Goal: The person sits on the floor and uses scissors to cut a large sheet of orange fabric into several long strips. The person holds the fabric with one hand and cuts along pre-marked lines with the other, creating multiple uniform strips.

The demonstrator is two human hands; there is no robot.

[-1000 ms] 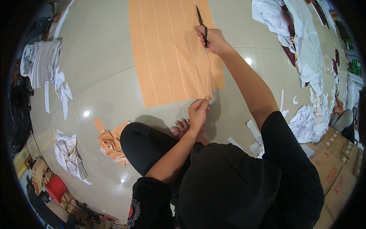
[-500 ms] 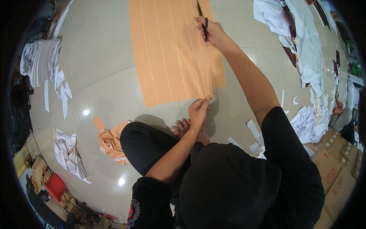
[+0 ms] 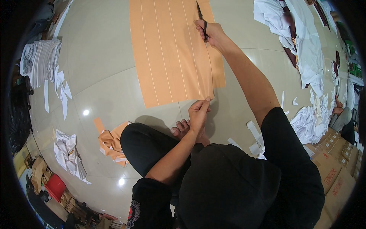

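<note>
A large orange cloth (image 3: 164, 53) with pale lengthwise lines lies spread on the tiled floor. My right hand (image 3: 209, 31) grips black-handled scissors (image 3: 201, 15) at the cloth's right side, their blades pointing away from me. A cut runs from the scissors down to the near edge, parting a strip (image 3: 218, 70) on the right. At the near right corner my left hand (image 3: 199, 110) pinches the cloth edge between thumb and fingers, pulling it slightly up. My bare foot is just behind that hand.
Crumpled orange scraps (image 3: 111, 141) lie beside my left knee. Farther left are a white cloth bundle (image 3: 68, 152) and a stack of folded white cloth (image 3: 41, 61). On the right are white garments (image 3: 309, 49), a white heap (image 3: 310, 122) and cardboard boxes (image 3: 335, 168).
The scissors have shifted slightly toward me, and their blades look more closed. My left hand keeps its pinch at the corner, almost unmoved.
</note>
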